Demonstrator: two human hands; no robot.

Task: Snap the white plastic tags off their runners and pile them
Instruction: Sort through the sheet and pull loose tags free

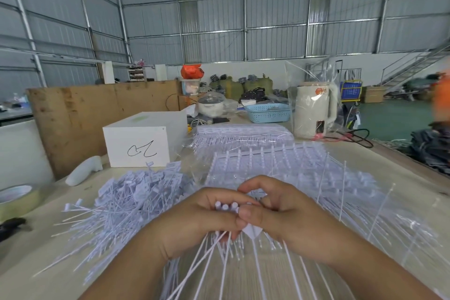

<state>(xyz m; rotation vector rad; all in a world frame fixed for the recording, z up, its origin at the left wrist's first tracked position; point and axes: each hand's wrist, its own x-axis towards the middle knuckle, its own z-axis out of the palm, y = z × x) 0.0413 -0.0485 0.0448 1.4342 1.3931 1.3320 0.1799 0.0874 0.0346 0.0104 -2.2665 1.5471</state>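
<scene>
Big metal-walled shed, wooden worktable (267, 280) up front. Left hand (194, 217) curled round bunch of white tags (225, 206), 3 heads poking above fingers, thin tails fanning toward viewer. Right hand (280, 212) touching it, thumb and fingers pinching same bunch. Loose pile (136, 192) just left of hands. Uncut runners (280, 165) beyond hands. White box (138, 146) behind pile.
</scene>
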